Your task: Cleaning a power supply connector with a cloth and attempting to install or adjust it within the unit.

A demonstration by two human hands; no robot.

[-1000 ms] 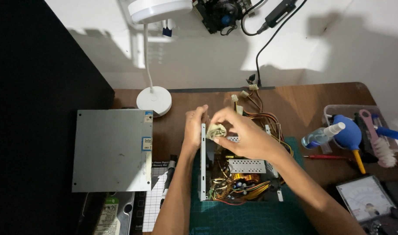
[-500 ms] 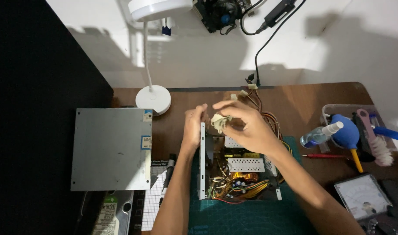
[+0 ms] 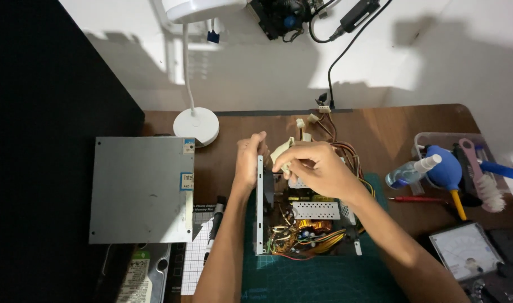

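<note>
The left hand gripped the far end of the upright metal side wall of an opened power supply, its fingers curled together over the top edge of that wall. The right hand hovered over the far part of the same unit, thumb and fingers pinched shut on a cream-coloured plastic connector (its exact shape was partly hidden by the fingers). The connector sat just above the far edge of the chassis, close beside the left hand's fingertips. From it a bundle of coloured wires ran toward the back edge of the tabletop, ending in several small pale plugs.

The power supply stood on a green cutting mat near the front edge of the brown desk, roughly at its middle. Inside it showed a perforated metal plate, copper coils and tangled yellow and red leads.

To the left lay a grey metal cover, flat and close to the left edge, with a white lamp base just beyond its far right corner. A black pen lay between the cover and the left forearm. Toward the right edge stood a clear tray holding a blue air blower and a small spray bottle; a red screwdriver lay just in front of it, and an analogue meter rested near the front right corner.
</note>
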